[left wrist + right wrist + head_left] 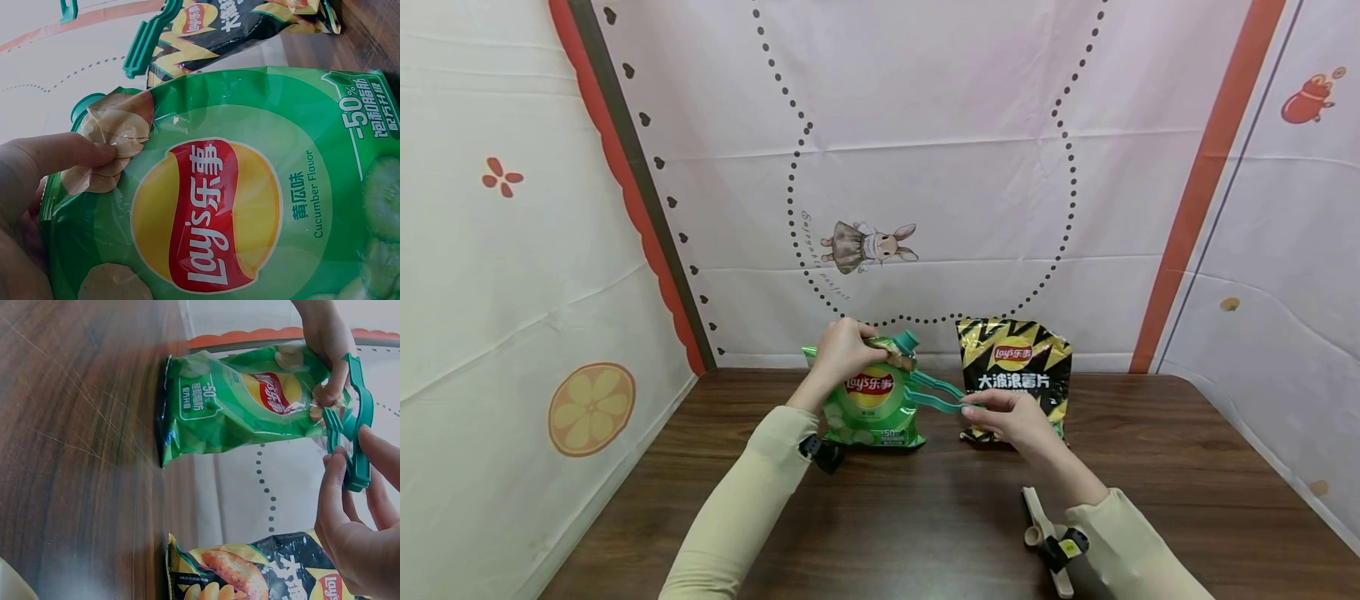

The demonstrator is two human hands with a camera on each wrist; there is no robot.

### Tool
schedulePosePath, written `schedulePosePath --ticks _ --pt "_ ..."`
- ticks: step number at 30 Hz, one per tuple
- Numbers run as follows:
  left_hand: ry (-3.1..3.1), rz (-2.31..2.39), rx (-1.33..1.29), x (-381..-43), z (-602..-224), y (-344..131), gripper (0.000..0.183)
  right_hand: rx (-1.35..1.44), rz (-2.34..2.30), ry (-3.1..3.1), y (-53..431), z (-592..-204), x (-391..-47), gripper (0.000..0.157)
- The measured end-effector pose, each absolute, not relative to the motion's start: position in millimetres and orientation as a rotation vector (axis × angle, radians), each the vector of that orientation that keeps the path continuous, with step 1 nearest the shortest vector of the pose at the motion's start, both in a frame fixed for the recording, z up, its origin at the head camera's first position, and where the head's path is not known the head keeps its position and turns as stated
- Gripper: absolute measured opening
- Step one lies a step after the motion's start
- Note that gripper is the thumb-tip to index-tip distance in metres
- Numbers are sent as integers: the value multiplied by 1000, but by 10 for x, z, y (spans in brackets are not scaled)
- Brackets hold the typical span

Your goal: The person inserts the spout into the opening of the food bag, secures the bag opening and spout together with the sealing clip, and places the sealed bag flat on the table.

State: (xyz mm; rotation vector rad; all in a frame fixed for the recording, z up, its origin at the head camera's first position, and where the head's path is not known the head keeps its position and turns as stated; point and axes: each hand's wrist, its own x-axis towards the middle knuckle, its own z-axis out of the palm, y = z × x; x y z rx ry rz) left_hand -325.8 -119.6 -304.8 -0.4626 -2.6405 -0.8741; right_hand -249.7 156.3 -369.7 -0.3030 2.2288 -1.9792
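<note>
A green Lay's cucumber-flavour chip bag [853,425] stands upright on the table, its top edge gathered. My left hand [844,354] pinches that gathered top, thumb over the printed chips [122,134] at the upper corner. A green plastic bag clip with a round spout cap [907,340] is at this corner, its two long arms [942,406] spread apart. With thumb and fingertips, my right hand [1011,414] pinches the clip's right end. The right wrist view shows the open clip [362,419] beside the bag's top, one arm on each side of it.
A black and yellow Lay's bag [1013,358] stands behind my right hand. On the table [925,517] below my right forearm lies a pale beige bar [1034,507] with a round part, partly covered by the wrist camera. A printed cloth [940,192] hangs behind.
</note>
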Motion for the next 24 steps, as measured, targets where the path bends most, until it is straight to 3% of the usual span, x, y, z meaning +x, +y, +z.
schedulePosePath --ticks 7,18,24 --pt "-2638 -876 -448 -3260 -3052 -1201 20 -161 -1979 2358 1558 -3680 -2543 44" --pt "-2615 -903 -502 -3257 -3072 -1213 3 -103 -2022 2353 1464 -3669 -2708 45" --pt "-2615 -898 -508 -3250 -3076 -1218 4 -181 -2113 2250 1362 -3703 -2813 43"
